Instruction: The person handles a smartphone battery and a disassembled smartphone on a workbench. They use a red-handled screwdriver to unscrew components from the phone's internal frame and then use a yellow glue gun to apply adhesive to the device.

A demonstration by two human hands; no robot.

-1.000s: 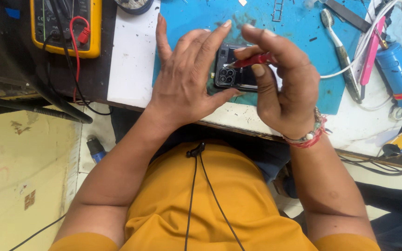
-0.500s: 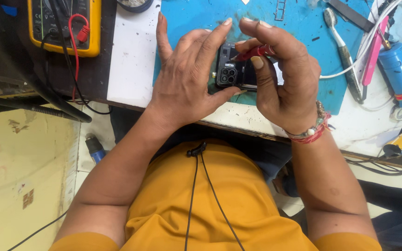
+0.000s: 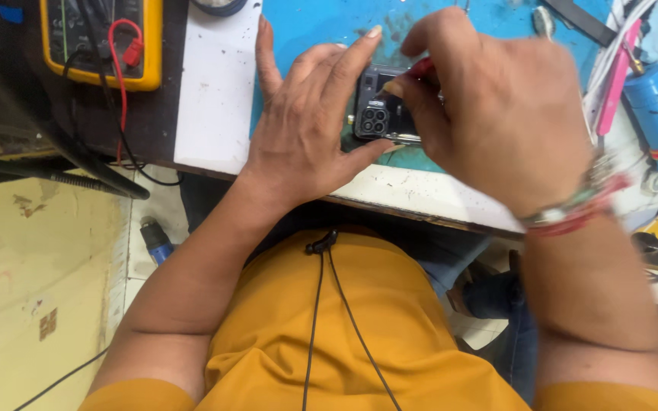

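Bracing a dark phone point(image 3: 381, 114) camera-side up near the bench's front edge, the left hand point(image 3: 306, 129) clamps it between thumb and spread fingers — so it can't slide on the blue mat point(image 3: 306, 30). The right hand point(image 3: 496, 106) pinches a red-handled tool point(image 3: 420, 68) closed at the phone's top edge. A yellow meter point(image 3: 100, 38) sits toward the far left corner.
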